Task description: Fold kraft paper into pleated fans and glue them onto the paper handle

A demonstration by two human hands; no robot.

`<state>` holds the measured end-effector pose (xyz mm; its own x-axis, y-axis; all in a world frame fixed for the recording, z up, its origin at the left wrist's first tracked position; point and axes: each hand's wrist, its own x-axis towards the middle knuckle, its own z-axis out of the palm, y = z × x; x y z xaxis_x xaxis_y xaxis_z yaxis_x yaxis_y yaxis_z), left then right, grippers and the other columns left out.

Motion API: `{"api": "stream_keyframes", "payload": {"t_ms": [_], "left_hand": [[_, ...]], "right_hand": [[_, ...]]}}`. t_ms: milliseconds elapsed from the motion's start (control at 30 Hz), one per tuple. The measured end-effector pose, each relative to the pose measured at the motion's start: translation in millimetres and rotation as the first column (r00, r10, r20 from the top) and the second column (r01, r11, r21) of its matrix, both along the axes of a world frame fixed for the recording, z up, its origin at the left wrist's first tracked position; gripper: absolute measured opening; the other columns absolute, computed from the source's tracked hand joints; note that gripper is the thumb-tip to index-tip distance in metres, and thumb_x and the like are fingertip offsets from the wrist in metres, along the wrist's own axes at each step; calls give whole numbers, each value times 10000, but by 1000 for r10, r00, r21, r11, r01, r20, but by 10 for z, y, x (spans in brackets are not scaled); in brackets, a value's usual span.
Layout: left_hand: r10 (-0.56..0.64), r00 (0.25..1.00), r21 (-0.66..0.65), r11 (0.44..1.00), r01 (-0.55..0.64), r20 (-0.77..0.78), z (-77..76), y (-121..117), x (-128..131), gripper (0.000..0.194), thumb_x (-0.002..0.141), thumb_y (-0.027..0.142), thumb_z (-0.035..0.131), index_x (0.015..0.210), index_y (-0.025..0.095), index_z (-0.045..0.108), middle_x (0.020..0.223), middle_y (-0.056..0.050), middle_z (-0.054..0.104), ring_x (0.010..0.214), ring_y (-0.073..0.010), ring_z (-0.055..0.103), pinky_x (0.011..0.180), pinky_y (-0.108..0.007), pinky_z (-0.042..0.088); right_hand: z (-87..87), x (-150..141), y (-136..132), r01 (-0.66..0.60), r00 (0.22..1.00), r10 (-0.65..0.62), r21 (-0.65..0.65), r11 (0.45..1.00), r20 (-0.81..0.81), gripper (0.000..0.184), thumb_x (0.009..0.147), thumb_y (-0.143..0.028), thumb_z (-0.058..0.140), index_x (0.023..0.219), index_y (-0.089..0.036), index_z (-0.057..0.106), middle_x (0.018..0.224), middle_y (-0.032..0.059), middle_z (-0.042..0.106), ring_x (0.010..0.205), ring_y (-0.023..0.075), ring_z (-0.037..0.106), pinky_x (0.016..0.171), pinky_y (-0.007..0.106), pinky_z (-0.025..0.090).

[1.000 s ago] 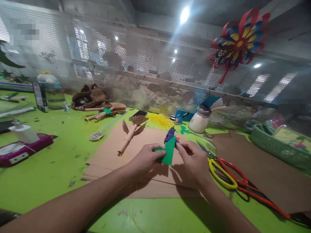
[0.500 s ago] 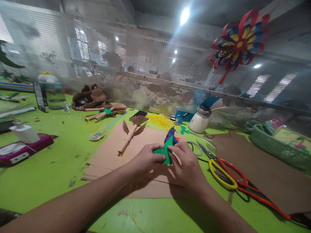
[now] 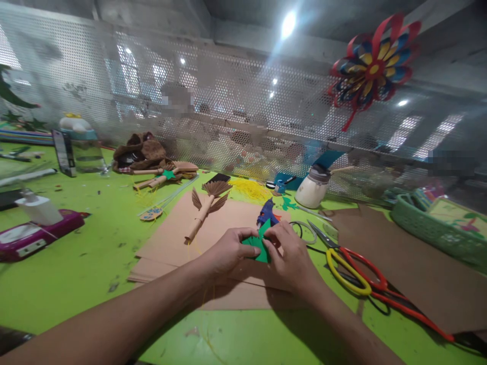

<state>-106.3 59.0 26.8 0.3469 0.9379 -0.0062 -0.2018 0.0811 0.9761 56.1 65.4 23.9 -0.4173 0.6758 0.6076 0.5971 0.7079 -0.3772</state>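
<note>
A folded piece of green paper (image 3: 263, 251) is held between both hands above a stack of brown paper sheets (image 3: 167, 241). My left hand (image 3: 230, 251) pinches its left side between thumb and fingers. On its right side, the fingertips of my right hand (image 3: 289, 251) are closed on the paper. Just beyond the hands lies a blue glue gun (image 3: 267, 210), its lower part partly hidden. A rolled brown paper figure (image 3: 203, 215) with pleated fans rests on the sheets, left of the hands.
Red-handled and yellow-handled scissors (image 3: 352, 274) lie at the right, near brown paper (image 3: 411, 263) and a green basket (image 3: 437, 228). A white jar (image 3: 312, 188) and yellow paper shreds (image 3: 249, 188) stand at the back. A purple power strip (image 3: 68, 223) sits left. Perforated metal screen (image 3: 228, 91) borders the table.
The green paper has dropped slightly and tilted between my hands, with its top point lower. My right fingers have shifted a little downward on it.
</note>
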Motion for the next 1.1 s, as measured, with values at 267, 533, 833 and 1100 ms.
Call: {"api": "stream_keyframes", "payload": {"t_ms": [267, 533, 833, 1100], "left_hand": [[-7, 999, 16, 1000, 8, -42, -25, -7, 15, 219, 586, 128, 670, 804, 130, 678, 743, -20, 637, 664, -130, 536, 640, -237, 397], [1, 995, 39, 999, 2, -99, 7, 16, 3, 255, 600, 125, 670, 855, 129, 672, 751, -19, 628, 676, -130, 532, 659, -248, 400], [35, 999, -18, 999, -35, 32, -57, 64, -2, 334, 604, 118, 716, 930, 137, 649, 840, -41, 627, 688, -131, 543, 679, -261, 429], [22, 999, 38, 999, -20, -50, -38, 64, -7, 363, 624, 143, 707, 984, 133, 660, 940, -73, 669, 854, -192, 595, 770, -291, 447]], "right_hand": [[-10, -3, -2, 12, 1000, -12, -15, 1000, -19, 99, 832, -87, 520, 785, -174, 523, 784, 33, 492, 756, 183, 480, 664, 294, 371], [7, 26, 46, -16, 982, -3, -101, 995, -190, 113, 837, -162, 549, 725, -180, 554, 736, 13, 532, 696, 158, 509, 647, 279, 384], [34, 137, 143, 43, 903, -203, -390, 920, -379, 297, 858, -424, 515, 730, -171, 603, 611, -2, 535, 587, 164, 486, 565, 287, 372], [22, 26, 68, -108, 902, -139, -526, 844, -409, 291, 758, -402, 652, 603, -169, 573, 554, -29, 500, 537, 123, 430, 510, 249, 336]]}}
